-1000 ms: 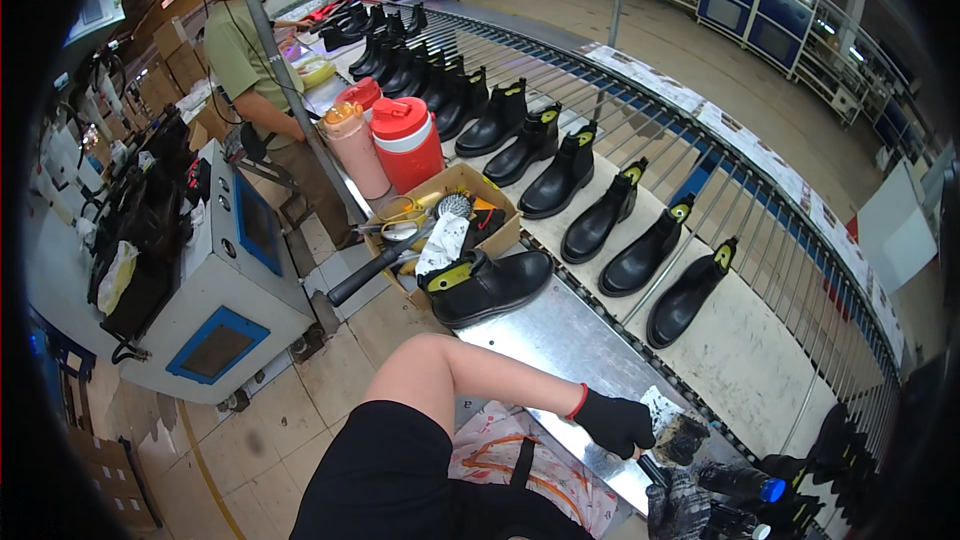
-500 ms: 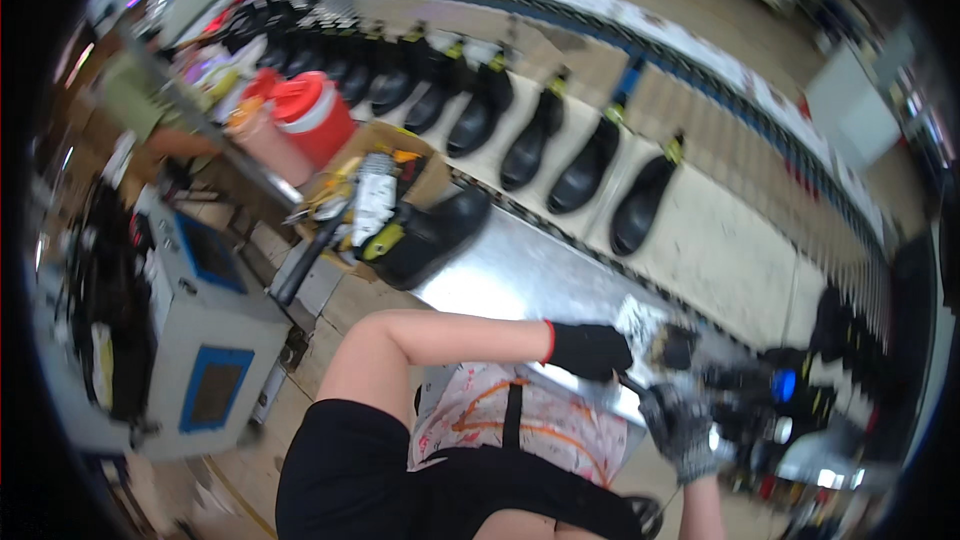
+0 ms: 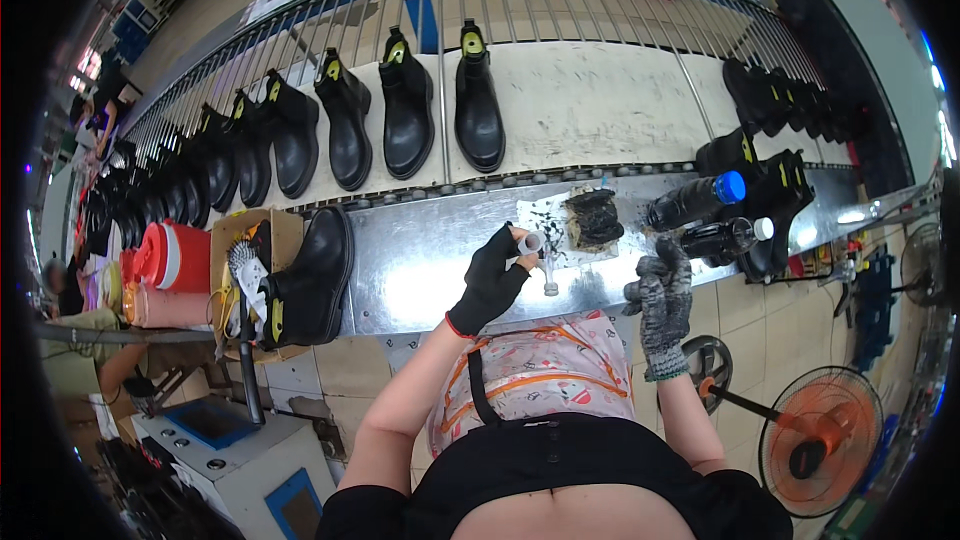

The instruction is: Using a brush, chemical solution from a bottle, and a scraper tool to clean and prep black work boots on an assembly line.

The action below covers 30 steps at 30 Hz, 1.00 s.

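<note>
My left hand (image 3: 490,280), in a black glove with bare fingertips, pinches a small translucent round piece like a little cup (image 3: 531,241) above the metal ledge. Just beside it, a small clear piece (image 3: 550,285) rests on the ledge. My right hand (image 3: 662,305) wears a dark-stained grey knit glove; its fingers are apart, and I see nothing in them. It is nearest a bottle of dark liquid with a white cap (image 3: 722,238). A blackened sponge-like block (image 3: 594,218) lies on a stained sheet (image 3: 540,215) between my hands.
Black ankle boots (image 3: 480,110) stand in a row on the pale conveyor (image 3: 570,110) behind the ledge (image 3: 420,260). A blue-capped bottle (image 3: 690,200) and more boots are to the right. At left are a carton (image 3: 285,235), one boot (image 3: 315,275) and a red jug (image 3: 170,255). An orange fan (image 3: 822,435) stands lower right.
My view has swung to the right. My hands, close together before with a dark thin item between them, are now apart. My left hand now holds the small translucent piece.
</note>
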Available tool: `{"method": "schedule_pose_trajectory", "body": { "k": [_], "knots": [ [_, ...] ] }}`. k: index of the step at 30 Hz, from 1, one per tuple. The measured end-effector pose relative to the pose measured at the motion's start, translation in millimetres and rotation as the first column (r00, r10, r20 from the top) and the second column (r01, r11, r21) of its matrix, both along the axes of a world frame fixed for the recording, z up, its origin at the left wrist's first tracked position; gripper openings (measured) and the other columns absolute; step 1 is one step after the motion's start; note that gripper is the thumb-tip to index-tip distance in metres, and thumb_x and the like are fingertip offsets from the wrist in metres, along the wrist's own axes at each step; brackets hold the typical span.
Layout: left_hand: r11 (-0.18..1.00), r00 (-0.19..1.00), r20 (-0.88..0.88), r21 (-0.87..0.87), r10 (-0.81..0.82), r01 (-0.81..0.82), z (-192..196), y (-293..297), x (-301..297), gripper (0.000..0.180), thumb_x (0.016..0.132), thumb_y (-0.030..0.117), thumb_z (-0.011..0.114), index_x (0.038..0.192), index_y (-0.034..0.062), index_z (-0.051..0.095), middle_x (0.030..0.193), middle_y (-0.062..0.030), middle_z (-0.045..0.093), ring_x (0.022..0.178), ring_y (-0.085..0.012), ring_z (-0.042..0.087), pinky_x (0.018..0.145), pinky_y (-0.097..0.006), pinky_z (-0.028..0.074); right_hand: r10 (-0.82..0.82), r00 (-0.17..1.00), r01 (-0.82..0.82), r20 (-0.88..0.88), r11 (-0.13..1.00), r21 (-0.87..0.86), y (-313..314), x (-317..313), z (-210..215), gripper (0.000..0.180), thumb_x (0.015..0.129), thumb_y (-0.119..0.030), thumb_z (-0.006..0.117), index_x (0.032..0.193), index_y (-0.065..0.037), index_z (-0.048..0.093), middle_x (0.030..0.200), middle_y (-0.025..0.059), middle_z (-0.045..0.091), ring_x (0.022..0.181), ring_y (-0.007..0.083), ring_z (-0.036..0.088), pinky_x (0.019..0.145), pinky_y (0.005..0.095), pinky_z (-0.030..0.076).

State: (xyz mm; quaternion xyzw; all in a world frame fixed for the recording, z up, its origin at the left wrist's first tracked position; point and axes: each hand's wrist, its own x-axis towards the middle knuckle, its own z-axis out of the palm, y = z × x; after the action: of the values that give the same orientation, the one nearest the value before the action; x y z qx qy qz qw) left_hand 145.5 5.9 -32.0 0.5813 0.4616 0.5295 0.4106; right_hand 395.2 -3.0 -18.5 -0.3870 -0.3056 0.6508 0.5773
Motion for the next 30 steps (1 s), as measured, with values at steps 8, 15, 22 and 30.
{"method": "schedule_pose_trajectory", "body": {
  "k": [8, 15, 22, 30],
  "knots": [
    [0.999, 1.0, 0.018, -0.032, 0.006, -0.006, -0.5, 0.7, 12.8, 0.018, 0.077, 0.01, 0.069, 0.085, 0.0062, 0.053, 0.072, 0.0005, 0.051, 0.068, -0.0088, 0.048, 0.064, -0.023, 0.041, -0.512, 0.267, 0.188, 0.816, 0.859, 0.477, 22.6, 6.8, -59.1, 0.069, 0.08, -0.012, 0.062, 0.138, 0.002, 0.026, 0.132, 0.0123, 0.043, 0.114, 0.0195, 0.048, 0.095, 0.0293, 0.041],
    [0.996, 1.0, 0.022, -0.088, -0.013, 0.015, 1.9, 4.2, 22.7, 0.005, 0.085, 0.007, 0.059, 0.09, 0.0044, 0.059, 0.08, -0.0009, 0.059, 0.073, -0.0075, 0.053, 0.066, -0.023, 0.043, -0.34, -0.046, 0.255, 0.939, 0.905, 0.34, 76.9, -0.9, -88.2, 0.067, 0.082, -0.024, 0.061, 0.135, 0.004, 0.03, 0.132, 0.0159, 0.042, 0.117, 0.024, 0.046, 0.1, 0.0308, 0.035],
    [0.979, 0.998, 0.053, -0.202, -0.02, 0.03, 7.0, -1.9, 4.1, 0.014, 0.089, 0.015, 0.056, 0.095, 0.0035, 0.062, 0.075, 0.0013, 0.059, 0.068, -0.0059, 0.052, 0.064, -0.023, 0.043, -0.621, 0.196, 0.175, 0.759, 0.784, 0.596, 142.1, 26.2, -99.5, 0.061, 0.083, -0.03, 0.061, 0.129, 0.004, 0.038, 0.12, 0.0157, 0.052, 0.109, 0.0261, 0.052, 0.096, 0.0326, 0.04],
    [0.92, 0.832, 0.473, -0.103, -0.289, 0.378, 71.1, -5.3, -16.1, 0.042, 0.09, 0.021, 0.054, 0.128, 0.0049, 0.048, 0.098, -0.0072, 0.064, 0.086, -0.0124, 0.06, 0.077, -0.027, 0.046, 0.26, 0.848, -0.083, -0.461, 0.926, 0.369, 135.1, 30.2, -56.6, 0.065, 0.076, -0.019, 0.069, 0.131, -0.001, 0.038, 0.115, 0.0177, 0.055, 0.106, 0.0267, 0.054, 0.093, 0.0363, 0.043]
  ]
}}
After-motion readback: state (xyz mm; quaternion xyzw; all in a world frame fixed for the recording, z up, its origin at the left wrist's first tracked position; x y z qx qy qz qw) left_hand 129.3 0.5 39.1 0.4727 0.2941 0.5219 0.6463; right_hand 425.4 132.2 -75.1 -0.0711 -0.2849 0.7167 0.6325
